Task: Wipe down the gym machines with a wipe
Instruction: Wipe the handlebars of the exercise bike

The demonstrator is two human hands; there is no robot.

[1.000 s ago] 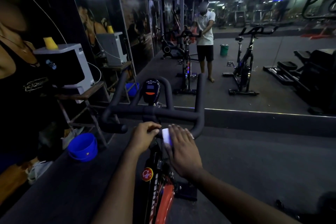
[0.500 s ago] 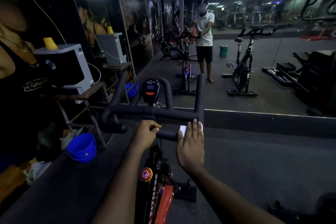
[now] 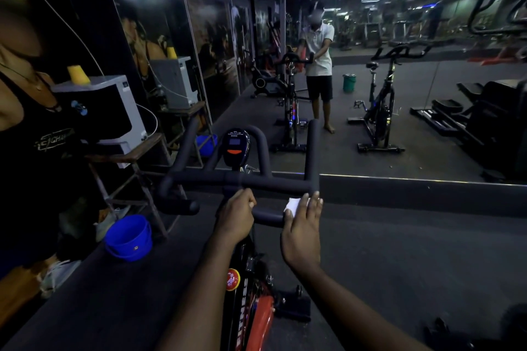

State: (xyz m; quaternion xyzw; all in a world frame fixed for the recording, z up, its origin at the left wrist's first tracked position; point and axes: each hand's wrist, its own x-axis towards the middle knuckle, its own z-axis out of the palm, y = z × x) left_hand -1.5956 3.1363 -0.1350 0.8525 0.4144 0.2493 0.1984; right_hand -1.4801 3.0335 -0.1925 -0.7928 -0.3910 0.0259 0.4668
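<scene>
A black spin bike stands right before me, its handlebar point(image 3: 256, 179) crossing the middle of the view with a small console point(image 3: 235, 147) above it. My left hand point(image 3: 236, 215) grips the near bar at its centre. My right hand point(image 3: 302, 225) lies flat, fingers straight, pressing a white wipe point(image 3: 293, 204) onto the right end of that near bar, close to the right upright grip. Most of the wipe is hidden under my fingers. The red and black frame point(image 3: 251, 308) runs down between my arms.
A blue bucket point(image 3: 129, 236) sits on the floor at the left beside a wooden stand holding a white machine point(image 3: 114, 111). A large wall mirror point(image 3: 399, 94) ahead reflects me, the bikes and a green bin. Dark rubber floor stretches to the right.
My right hand has slid the wipe rightward along the near bar, from beside my left hand to the bar's right end. My left hand has kept its grip.
</scene>
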